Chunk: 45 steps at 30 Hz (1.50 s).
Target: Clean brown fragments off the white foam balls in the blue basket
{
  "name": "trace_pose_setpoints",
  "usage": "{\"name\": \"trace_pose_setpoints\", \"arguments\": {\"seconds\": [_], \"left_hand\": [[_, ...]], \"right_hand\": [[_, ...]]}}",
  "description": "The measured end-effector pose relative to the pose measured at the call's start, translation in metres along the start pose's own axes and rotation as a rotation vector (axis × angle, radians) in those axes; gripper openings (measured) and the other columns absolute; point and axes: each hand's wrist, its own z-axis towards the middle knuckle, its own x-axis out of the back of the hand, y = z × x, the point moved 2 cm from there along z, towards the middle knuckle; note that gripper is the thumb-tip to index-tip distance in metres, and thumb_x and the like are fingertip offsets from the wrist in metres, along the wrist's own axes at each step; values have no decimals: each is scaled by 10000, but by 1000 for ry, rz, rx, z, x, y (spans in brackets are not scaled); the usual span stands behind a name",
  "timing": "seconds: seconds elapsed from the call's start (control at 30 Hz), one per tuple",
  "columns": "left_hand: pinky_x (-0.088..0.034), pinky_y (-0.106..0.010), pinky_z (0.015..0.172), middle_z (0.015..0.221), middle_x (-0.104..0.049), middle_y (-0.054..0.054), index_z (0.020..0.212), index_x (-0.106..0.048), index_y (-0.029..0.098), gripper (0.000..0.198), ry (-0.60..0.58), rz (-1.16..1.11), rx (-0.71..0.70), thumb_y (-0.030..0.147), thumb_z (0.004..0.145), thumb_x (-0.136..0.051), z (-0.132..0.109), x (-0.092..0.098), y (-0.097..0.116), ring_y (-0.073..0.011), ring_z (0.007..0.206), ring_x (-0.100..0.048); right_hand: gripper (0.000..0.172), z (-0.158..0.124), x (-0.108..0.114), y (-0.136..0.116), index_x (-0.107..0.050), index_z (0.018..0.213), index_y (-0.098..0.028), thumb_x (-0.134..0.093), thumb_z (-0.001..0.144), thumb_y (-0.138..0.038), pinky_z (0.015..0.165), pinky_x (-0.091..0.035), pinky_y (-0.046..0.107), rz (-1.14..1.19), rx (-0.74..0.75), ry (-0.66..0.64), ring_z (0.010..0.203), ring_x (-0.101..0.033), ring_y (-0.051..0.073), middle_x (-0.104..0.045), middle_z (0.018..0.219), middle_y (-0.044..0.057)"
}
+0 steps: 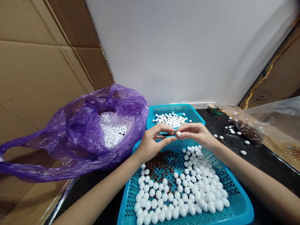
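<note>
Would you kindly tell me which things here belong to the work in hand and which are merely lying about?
Likely in use:
left hand and right hand, together at a white ball
front basket, with white balls and brown bits
back basket and purple bag, holding white balls

Seemingly just lying about:
cardboard
yellow cord

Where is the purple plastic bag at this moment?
In the head view, the purple plastic bag is on the left, its right edge beside the far blue basket, with brown cardboard behind it.
</note>
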Motion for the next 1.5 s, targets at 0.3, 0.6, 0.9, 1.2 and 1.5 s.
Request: {"name": "trace_pose_setpoints", "arguments": {"seconds": [0.3,0.6,0.9,1.2,1.5], "left_hand": [[-537,-250,738,871,-645,-24,839,-633,162,138,-47,-71,112,218,738,-708,-1,-1,-2,-140,866,-623],[-557,-233,663,796,-632,-5,771,-604,143,193,-56,-119,133,201,667,-755,-2,-2,-4,-131,782,-635],[-544,-231,691,751,-611,12,738,-581,133,212,-63,-157,161,156,637,-767,-1,-2,-4,-113,740,-622],[-539,-227,677,735,-605,15,721,-585,135,203,-71,-124,168,176,644,-768,-2,-2,-3,-111,724,-615],[-506,-189,613,806,-631,-6,803,-625,160,164,-61,81,55,247,715,-732,-3,-1,1,-120,767,-626]], "right_hand": [[175,-3,-1,1,-735,905,-259,-682,782,-146,751,-551,227,50,-10,-90,819,-665,120,-695,894,9],[222,-3,-3,-3,-742,882,-257,-692,752,-83,737,-547,217,27,22,-152,798,-661,113,-695,877,1],[230,-4,-5,-3,-745,876,-257,-696,747,-73,729,-550,232,-4,50,-162,788,-659,119,-695,860,7],[219,-4,-6,-3,-746,875,-248,-701,744,-79,704,-543,201,-8,17,-152,751,-655,99,-691,830,1],[125,-3,-5,1,-737,838,-217,-729,725,-163,679,-566,226,54,-115,-90,720,-675,119,-717,811,11]]}}
